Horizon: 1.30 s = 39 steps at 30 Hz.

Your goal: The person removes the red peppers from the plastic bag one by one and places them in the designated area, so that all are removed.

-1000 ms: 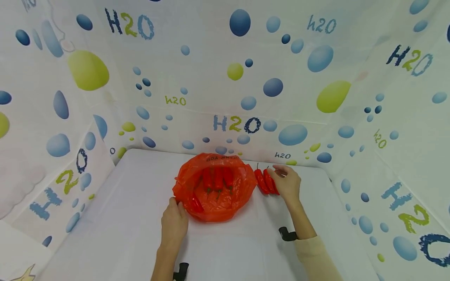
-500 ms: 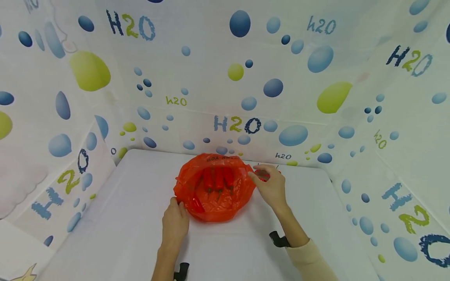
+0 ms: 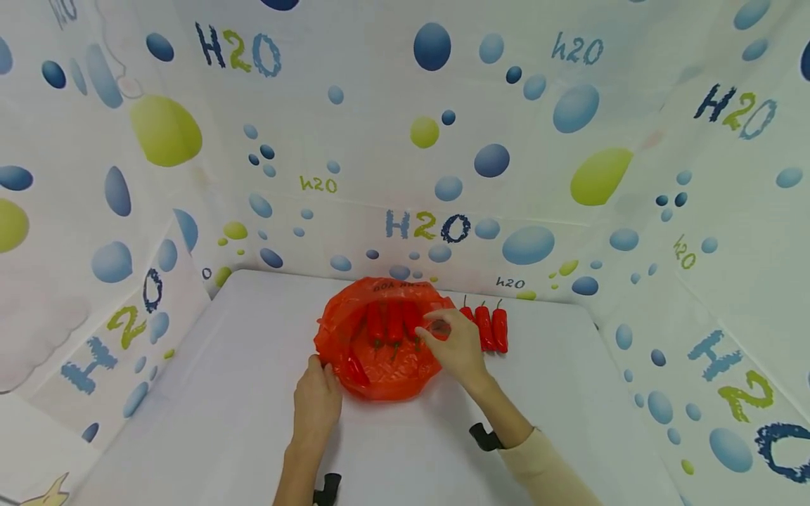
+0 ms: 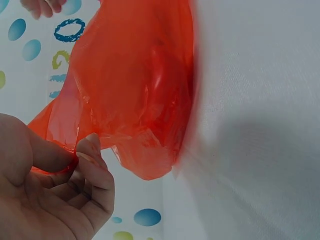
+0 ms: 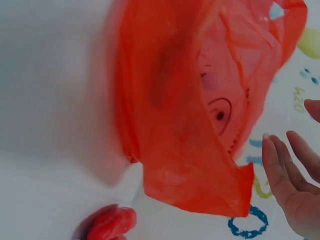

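Observation:
A red plastic bag (image 3: 329,330) lies on the white table with its mouth facing me. Inside it are several red chili peppers: a row (image 3: 394,323) at the back and one pepper (image 3: 357,369) near the left front. My left hand (image 3: 316,400) pinches the bag's left edge between thumb and fingers; the left wrist view shows the left hand (image 4: 55,190) with the thin plastic gripped. Over the bag's right rim hovers my right hand (image 3: 457,348). In the right wrist view, the fingers of the right hand (image 5: 295,185) are spread and hold nothing, apart from the bag (image 5: 175,130).
Several red chili peppers (image 3: 500,330) lie side by side on the table just right of the bag, the leftmost partly behind my right hand. White sheeting (image 3: 354,140) with blue and green drops stands around the tabletop (image 3: 234,379).
My right hand has moved left from the peppers beside the bag to above the bag's right rim, uncovering those peppers. The left hand keeps its hold on the bag's edge.

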Motion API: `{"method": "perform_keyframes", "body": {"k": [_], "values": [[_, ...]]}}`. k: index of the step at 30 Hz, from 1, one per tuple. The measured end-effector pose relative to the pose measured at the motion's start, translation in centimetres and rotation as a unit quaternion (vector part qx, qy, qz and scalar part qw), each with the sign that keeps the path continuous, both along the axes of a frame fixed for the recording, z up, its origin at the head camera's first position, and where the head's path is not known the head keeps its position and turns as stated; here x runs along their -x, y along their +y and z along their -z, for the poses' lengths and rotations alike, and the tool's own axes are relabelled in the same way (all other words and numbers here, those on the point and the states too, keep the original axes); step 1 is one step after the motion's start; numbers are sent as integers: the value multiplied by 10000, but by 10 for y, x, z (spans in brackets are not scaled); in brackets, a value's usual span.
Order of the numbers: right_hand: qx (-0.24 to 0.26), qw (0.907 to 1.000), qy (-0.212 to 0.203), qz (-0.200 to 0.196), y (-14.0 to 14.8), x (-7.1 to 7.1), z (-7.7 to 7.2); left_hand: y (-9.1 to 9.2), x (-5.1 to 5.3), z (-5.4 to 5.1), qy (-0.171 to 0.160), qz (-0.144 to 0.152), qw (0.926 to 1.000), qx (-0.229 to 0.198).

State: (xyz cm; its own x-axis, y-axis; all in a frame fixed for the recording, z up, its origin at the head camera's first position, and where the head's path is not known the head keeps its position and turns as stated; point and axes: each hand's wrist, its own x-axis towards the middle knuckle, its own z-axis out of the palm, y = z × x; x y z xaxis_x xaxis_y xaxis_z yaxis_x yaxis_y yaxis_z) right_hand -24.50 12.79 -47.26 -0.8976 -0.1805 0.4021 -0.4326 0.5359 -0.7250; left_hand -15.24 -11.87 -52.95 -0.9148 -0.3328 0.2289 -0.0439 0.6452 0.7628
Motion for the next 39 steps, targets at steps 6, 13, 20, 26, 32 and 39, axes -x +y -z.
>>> {"method": "perform_keyframes", "body": {"k": [6, 13, 20, 26, 32, 39], "values": [[-474, 9982, -305, -207, -16, -1, 20, 2, -1, 0, -42, 10, 10000, -19], [-812, 9946, -443, -478, -38, -4, 43, 0, -1, 0, -24, 32, 10000, -38], [-1269, 9870, -393, -899, -55, -10, 59, 0, -1, 1, 35, -31, 10000, -25], [-1290, 9843, -528, -1085, -61, -12, 68, -1, -2, 0, 55, -18, 10000, -33], [-1313, 9803, -738, -1277, -66, -17, 74, 0, -3, 2, 176, -39, 9998, -3], [-1680, 9770, -417, -1245, -76, -20, 81, 0, -1, 6, 243, -79, 9996, 72]]}}
